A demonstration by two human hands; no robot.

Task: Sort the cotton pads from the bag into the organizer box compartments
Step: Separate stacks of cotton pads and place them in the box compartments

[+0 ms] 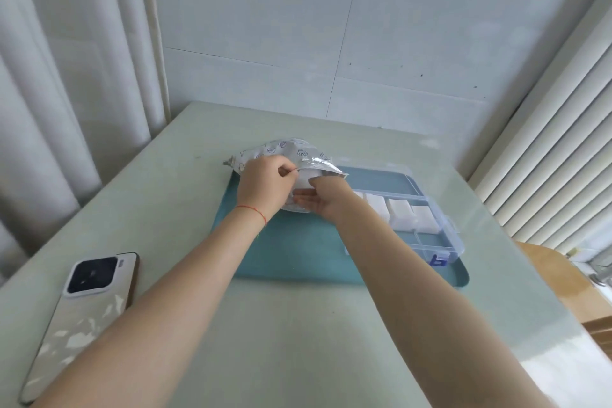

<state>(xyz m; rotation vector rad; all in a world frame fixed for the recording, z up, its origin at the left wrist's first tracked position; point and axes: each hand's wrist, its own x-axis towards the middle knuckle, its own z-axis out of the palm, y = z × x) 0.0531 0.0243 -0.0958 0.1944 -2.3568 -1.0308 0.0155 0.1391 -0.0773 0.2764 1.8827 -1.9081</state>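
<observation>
A clear plastic bag (pixel 291 152) printed with small blue shell marks lies at the far left corner of the teal tray (pixel 298 252). My left hand (pixel 265 185) pinches the edge of the bag's mouth. My right hand (pixel 323 197) reaches into the opening, its fingers around white cotton pads (pixel 299 184) inside. To the right stands the clear organizer box (pixel 430 228) with its lid laid back; white cotton pads (pixel 400 210) fill several of its compartments, and the near compartments look bare.
A phone (pixel 82 318) lies face down on the pale green table (pixel 298 341) at the near left. Curtains hang at the left, a tiled wall stands behind, and blinds and a wooden surface (pixel 556 278) are at the right.
</observation>
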